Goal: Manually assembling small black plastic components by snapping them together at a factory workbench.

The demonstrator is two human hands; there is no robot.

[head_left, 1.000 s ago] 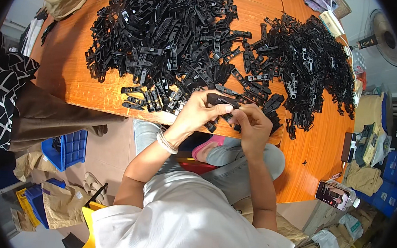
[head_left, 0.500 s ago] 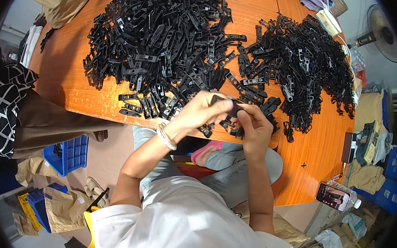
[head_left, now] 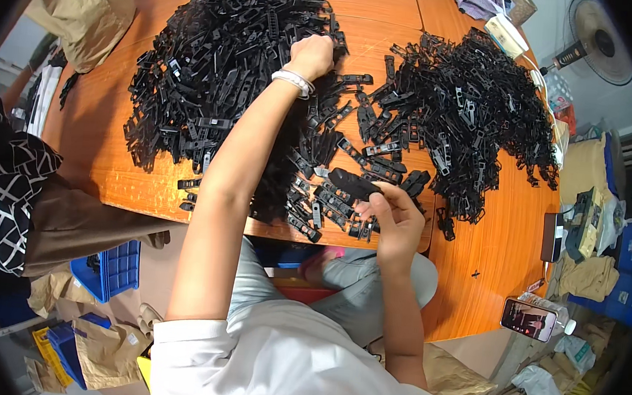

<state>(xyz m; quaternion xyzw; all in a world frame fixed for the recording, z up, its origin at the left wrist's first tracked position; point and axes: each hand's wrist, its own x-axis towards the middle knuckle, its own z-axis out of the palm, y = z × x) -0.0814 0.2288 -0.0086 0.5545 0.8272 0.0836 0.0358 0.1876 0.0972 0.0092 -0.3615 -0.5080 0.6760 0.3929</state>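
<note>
My left hand (head_left: 314, 55) is stretched far out over the large pile of black plastic clip-like parts (head_left: 222, 64). Its fingers curl down at the pile's right side, and what they grip, if anything, is hidden. Nearer the table's front edge, my right hand (head_left: 400, 217) pinches a dark, elongated black plastic part (head_left: 353, 184) between thumb and fingers. Below and around that part lie several loose clip-like parts (head_left: 317, 214). A second heap of thinner black plastic pieces (head_left: 456, 112) spreads to the right of my right hand.
The orange wooden table (head_left: 502, 234) curves along my right side. On the right stand a phone (head_left: 529, 318), a bottle and a fan (head_left: 601, 42). A power strip (head_left: 505, 36) lies behind the right heap. A person's patterned sleeve (head_left: 13, 174) and a blue crate (head_left: 107, 270) are at left.
My hands have parted. The left one moved forward onto the large pile, while the right stayed near the front edge, still holding a black part.
</note>
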